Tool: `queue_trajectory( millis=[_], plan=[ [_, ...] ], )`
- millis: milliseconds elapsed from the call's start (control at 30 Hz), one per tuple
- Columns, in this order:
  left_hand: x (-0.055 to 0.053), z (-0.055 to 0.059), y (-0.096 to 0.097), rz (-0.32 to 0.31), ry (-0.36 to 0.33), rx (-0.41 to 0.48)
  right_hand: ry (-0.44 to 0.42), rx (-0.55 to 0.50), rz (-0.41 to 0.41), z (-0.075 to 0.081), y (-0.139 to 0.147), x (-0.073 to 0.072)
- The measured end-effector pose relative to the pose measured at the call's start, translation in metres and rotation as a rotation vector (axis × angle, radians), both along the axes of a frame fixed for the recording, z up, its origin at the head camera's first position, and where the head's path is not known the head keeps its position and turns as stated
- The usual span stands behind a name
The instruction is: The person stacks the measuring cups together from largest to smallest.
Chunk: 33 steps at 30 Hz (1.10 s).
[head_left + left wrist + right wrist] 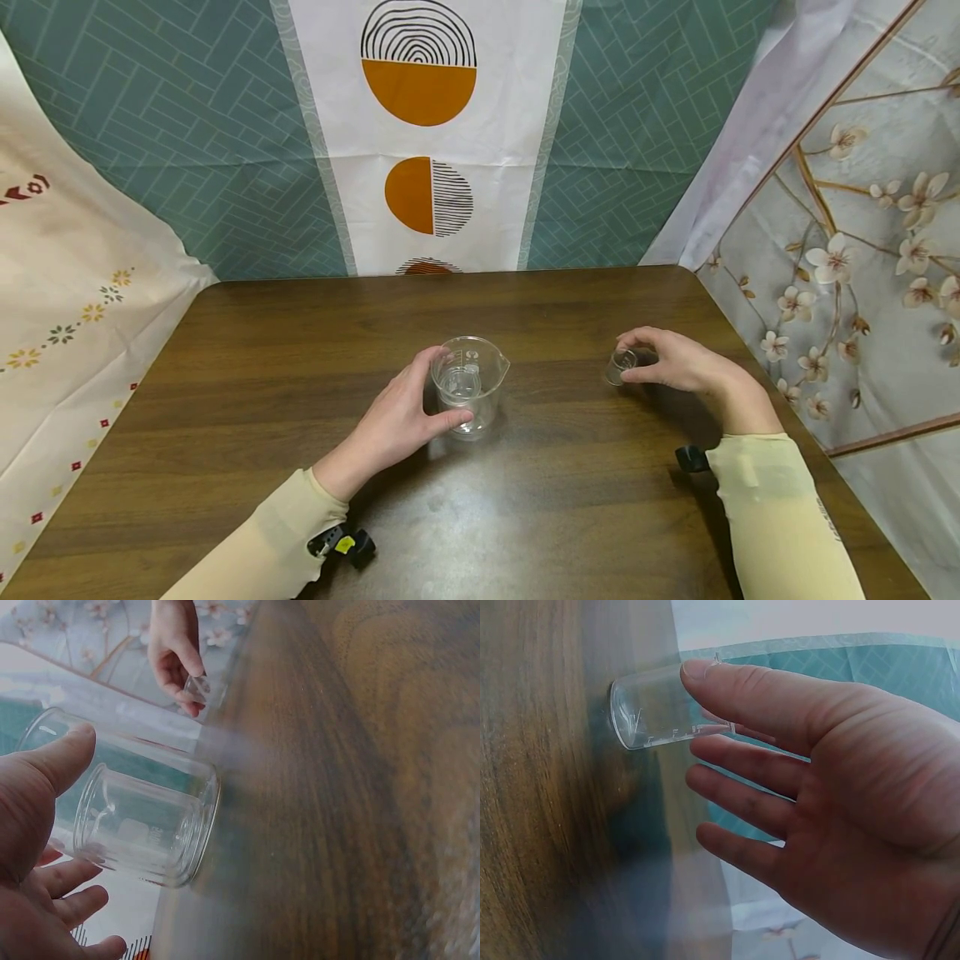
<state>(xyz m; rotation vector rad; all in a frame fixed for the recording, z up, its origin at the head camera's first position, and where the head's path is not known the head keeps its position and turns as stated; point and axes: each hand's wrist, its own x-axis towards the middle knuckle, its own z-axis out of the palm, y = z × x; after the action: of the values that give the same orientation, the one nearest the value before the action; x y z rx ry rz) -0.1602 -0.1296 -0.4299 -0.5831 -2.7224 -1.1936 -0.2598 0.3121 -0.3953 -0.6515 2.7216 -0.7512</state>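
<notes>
A large clear glass beaker with a pouring lip stands upright near the table's middle. Inside it sits a smaller glass beaker, also upright. My left hand holds the large beaker from its left side, thumb on the near wall and fingers round the far one. Off to the right, a tiny clear beaker with scale marks is pinched near its rim by my right hand. Its base is at the tabletop; whether it touches the wood, I cannot tell. The right index finger is mostly hidden in the right wrist view.
Both beakers' surroundings are a dark brown wooden table. A teal and white patterned cloth hangs behind the back edge. Floral cloth hangs along the right side, and a cream cloth along the left.
</notes>
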Motion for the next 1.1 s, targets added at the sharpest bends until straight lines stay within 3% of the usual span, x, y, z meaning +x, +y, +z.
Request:
queue_trajectory(
  millis=[533,1100],
  plan=[
    [0.001,0.001,0.000,-0.005,-0.001,0.016,0.059,-0.008,-0.021,0.008,-0.006,0.005],
    [0.001,-0.002,-0.001,-0.004,-0.003,0.020,0.166,-0.121,-0.064,0.034,-0.042,0.012]
  ],
)
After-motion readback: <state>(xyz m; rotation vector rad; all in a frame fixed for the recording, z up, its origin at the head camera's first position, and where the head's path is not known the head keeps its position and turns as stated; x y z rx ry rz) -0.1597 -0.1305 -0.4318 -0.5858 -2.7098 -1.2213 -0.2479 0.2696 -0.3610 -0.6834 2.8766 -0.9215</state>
